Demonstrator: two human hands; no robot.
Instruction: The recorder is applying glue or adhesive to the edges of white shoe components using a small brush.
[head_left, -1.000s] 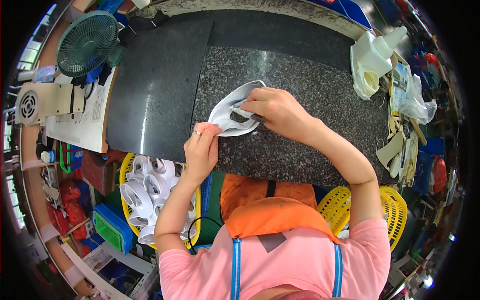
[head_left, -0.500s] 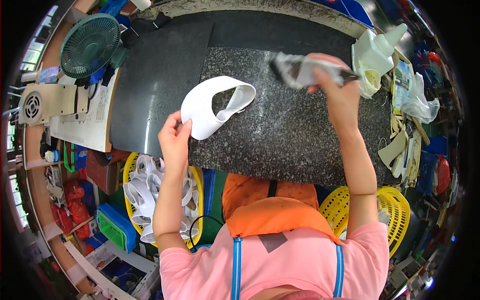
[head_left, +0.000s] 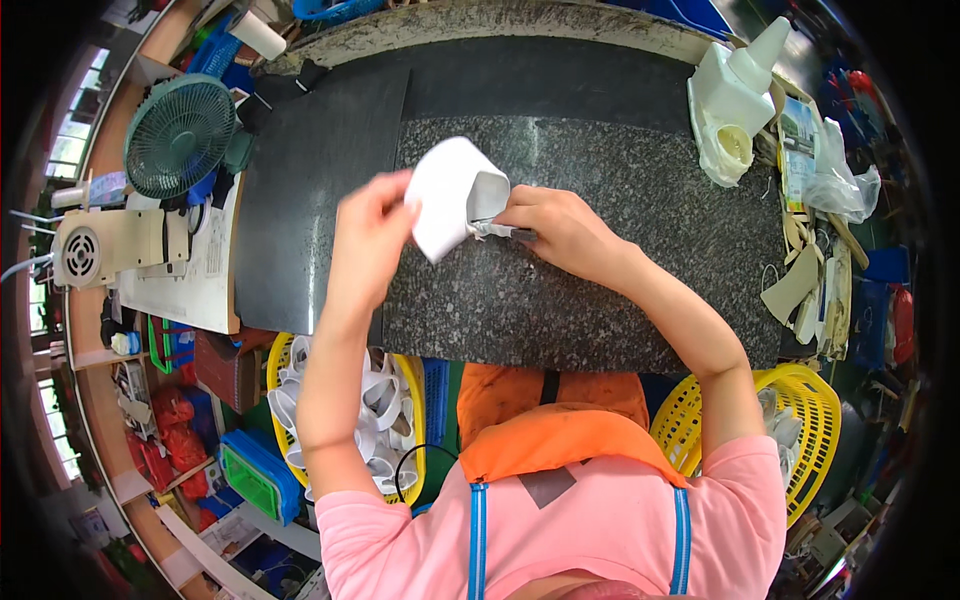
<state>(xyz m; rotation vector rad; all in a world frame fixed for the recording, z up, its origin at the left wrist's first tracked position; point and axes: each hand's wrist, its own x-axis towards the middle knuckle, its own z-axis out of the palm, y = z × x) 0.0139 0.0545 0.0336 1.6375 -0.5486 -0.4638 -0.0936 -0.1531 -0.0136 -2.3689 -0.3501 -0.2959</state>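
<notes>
Now our right hand [head_left: 560, 225] is back, pinching maybe a small tool [head_left: 500, 231] against the white piece [head_left: 452, 195] our left hand [head_left: 372, 235] grips; next, careful steady brushing.

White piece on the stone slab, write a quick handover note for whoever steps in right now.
Left hand: grip on the white piece, lifted over the stone slab.
Right hand: grip on a small dark tool, its tip at the piece's lower edge.
Yellow basket at the left knee holds many similar white pieces; another yellow basket sits at the right.
Done: piece picked up, tool at it.
Left: the tool work on this piece looks unfinished; setting it down.
</notes>
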